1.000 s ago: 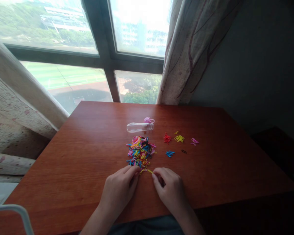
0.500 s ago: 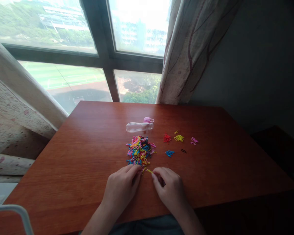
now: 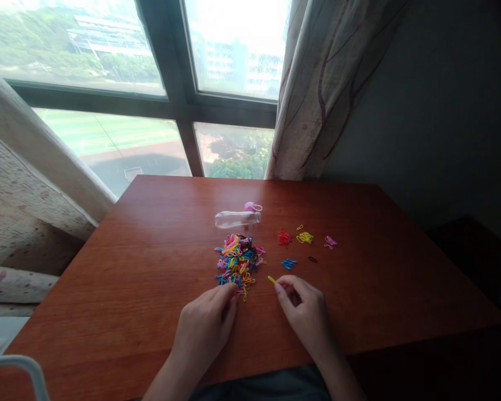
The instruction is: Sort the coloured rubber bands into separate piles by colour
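Observation:
A mixed heap of coloured elastic bands (image 3: 237,262), in pink, blue, yellow, red and black, lies mid-table. My left hand (image 3: 209,317) rests at the heap's near edge, thumb and fingers together; whatever they may hold is hidden. A few loose bands, one yellow and one pinkish, lie beside those fingertips. To the right, my right hand (image 3: 303,303) pinches one yellow elastic band (image 3: 271,279), which sticks out toward the heap. Beyond that hand are small one-colour groups: red bands (image 3: 284,237), yellow bands (image 3: 305,238), blue bands (image 3: 289,263), pink bands (image 3: 330,241) and a single black band (image 3: 313,259).
Behind the heap a clear plastic bottle (image 3: 237,219) lies on its side, with a pink looped cap (image 3: 253,206) behind its neck. The brown wooden table (image 3: 129,289) reaches a window with curtains. A white curved rail (image 3: 20,362) stands at lower left.
My right hand has moved right and slightly away from me, carrying the yellow band clear of the heap. My left hand has stayed nearly where it was.

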A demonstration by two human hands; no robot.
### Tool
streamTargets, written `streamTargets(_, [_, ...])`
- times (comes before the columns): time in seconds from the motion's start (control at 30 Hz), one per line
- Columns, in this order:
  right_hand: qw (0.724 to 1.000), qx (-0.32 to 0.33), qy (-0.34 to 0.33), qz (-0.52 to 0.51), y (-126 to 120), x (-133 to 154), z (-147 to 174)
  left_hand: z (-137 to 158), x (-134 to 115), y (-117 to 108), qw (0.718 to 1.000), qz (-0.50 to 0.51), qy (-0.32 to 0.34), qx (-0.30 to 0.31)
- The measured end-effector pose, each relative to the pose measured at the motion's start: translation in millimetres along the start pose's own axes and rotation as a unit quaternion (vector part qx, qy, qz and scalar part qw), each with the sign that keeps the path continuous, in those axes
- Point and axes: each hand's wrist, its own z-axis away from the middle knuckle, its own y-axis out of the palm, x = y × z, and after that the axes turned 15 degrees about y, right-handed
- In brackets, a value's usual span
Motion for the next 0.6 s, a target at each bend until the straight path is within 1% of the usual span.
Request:
streamTargets(0.2, [0.993,-0.105,0.014,0.052,-40,-21,-42,7,7,-5,1.0,0.006,-0.015,-0.022])
streamTargets(0.33, [0.983,-0.159,0.011,0.09,-61,-30,-71,11,14,-7,0.999,-0.001,-0.023,-0.024])
streamTargets(0.47, [0.976,-0.183,0.014,0.117,-67,-34,-90,11,15,-7,0.999,-0.011,-0.021,-0.022])
streamTargets(0.6, [0.97,-0.194,0.012,0.146,-63,-41,-97,10,13,-7,0.999,-0.011,-0.02,-0.025])
